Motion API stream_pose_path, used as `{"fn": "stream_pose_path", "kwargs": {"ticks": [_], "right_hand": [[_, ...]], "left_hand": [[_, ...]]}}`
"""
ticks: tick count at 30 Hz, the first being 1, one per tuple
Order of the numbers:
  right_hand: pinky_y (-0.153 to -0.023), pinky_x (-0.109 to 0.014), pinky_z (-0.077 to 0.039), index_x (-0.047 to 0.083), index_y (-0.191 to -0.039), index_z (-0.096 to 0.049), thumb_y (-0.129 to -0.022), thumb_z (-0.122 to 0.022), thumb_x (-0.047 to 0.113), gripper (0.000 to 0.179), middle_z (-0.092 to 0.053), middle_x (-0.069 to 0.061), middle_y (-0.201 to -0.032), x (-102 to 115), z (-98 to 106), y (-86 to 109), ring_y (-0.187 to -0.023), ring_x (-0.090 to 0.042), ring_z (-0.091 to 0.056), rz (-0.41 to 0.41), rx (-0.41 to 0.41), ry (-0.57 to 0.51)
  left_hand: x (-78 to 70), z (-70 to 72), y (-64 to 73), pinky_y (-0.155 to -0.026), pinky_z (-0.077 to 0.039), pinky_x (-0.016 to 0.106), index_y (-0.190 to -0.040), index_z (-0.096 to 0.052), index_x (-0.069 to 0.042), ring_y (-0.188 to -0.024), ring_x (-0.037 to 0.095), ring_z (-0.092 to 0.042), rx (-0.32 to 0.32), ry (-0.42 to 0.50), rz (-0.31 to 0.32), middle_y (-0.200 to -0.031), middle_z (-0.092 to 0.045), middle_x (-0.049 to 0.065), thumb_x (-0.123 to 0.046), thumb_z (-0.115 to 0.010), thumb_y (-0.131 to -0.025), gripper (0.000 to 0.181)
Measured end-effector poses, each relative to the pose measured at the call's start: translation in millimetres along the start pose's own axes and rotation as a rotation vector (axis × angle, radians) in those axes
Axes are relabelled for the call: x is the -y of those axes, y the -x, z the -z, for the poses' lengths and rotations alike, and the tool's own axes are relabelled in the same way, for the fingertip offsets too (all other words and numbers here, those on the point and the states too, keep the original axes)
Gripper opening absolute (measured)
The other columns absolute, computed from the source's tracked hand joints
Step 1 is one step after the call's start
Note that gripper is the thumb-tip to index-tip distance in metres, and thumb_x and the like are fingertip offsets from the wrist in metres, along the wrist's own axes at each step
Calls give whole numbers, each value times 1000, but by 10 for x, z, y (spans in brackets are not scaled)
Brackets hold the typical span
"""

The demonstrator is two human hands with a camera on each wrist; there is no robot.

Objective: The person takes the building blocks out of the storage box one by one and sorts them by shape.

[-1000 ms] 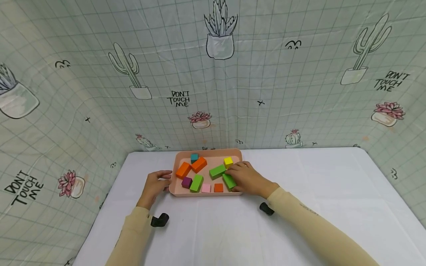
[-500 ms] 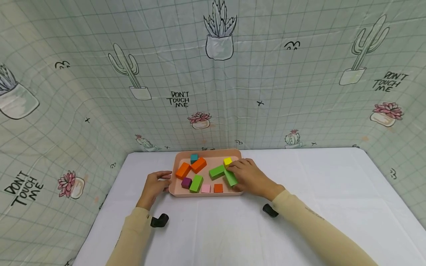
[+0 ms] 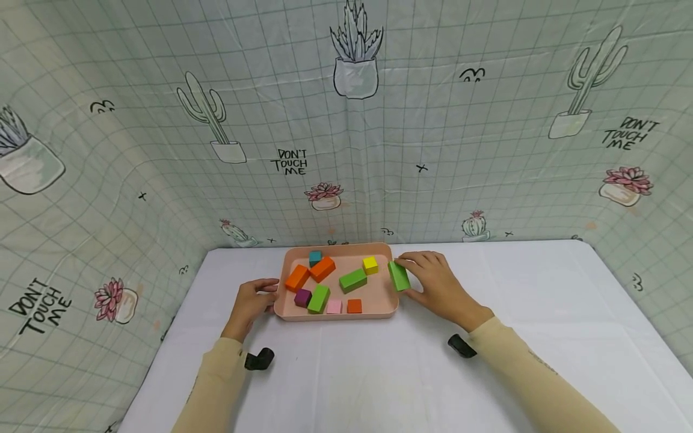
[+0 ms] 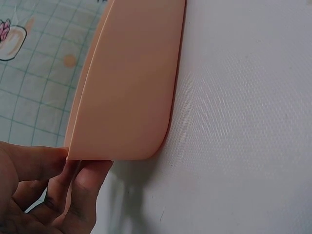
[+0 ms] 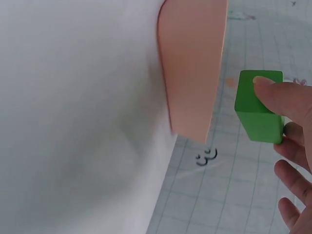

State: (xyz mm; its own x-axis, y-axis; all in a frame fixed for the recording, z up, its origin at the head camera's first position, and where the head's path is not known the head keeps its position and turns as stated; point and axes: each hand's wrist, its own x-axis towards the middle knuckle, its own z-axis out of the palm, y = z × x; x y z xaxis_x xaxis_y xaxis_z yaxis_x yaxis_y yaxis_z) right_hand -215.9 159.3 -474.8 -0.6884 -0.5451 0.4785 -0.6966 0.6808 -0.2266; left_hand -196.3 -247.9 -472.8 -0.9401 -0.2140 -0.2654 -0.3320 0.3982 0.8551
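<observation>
My right hand (image 3: 441,285) pinches a green rectangular block (image 3: 399,276) between thumb and fingers, just over the tray's right rim. In the right wrist view the thumb lies on one end of that green block (image 5: 258,107). My left hand (image 3: 251,307) holds the left end of the pink tray (image 3: 373,315), and its fingertips meet the tray's rim in the left wrist view. Inside the tray lie two more green blocks (image 3: 353,281), two long orange blocks (image 3: 323,269), and purple (image 3: 303,297), pink (image 3: 334,307), orange-red (image 3: 354,306), yellow (image 3: 370,265) and teal (image 3: 316,258) cubes.
The tray stands towards the back of a white-covered table (image 3: 346,373). A grid-patterned cloth (image 3: 422,204) printed with cactus drawings rises behind and beside it. Black wrist-worn pieces show below the left wrist (image 3: 260,359) and the right wrist (image 3: 462,346).
The right hand has lifted the green block from the tray's right part and carried it rightward to the rim. The left hand has stayed at the tray's left end.
</observation>
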Motion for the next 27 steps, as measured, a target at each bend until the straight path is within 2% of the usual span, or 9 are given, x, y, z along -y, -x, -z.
{"fn": "stream_pose_path", "kwargs": {"ticks": [12, 27], "right_hand": [[-105, -59, -41, -1, -137, -64, -80, -94, 14, 66, -64, -19, -136, -312, 128, 250, -122, -41, -58, -99, 7, 61], [-106, -61, -42, -1, -140, -61, -85, -90, 16, 65, -61, -21, -138, -457, 99, 254, -123, -43, -57, -102, 101, 147]], "left_hand": [[-4, -17, -3, -66, -57, 18, -137, -66, 6, -85, 21, -62, -3, -12, -5, -123, -65, 24, -1, -66, -100, 38], [3, -13, 15, -64, -56, 18, -134, -66, 8, -78, 17, -60, -10, -8, -27, -121, -65, 26, 2, -65, -99, 36]]}}
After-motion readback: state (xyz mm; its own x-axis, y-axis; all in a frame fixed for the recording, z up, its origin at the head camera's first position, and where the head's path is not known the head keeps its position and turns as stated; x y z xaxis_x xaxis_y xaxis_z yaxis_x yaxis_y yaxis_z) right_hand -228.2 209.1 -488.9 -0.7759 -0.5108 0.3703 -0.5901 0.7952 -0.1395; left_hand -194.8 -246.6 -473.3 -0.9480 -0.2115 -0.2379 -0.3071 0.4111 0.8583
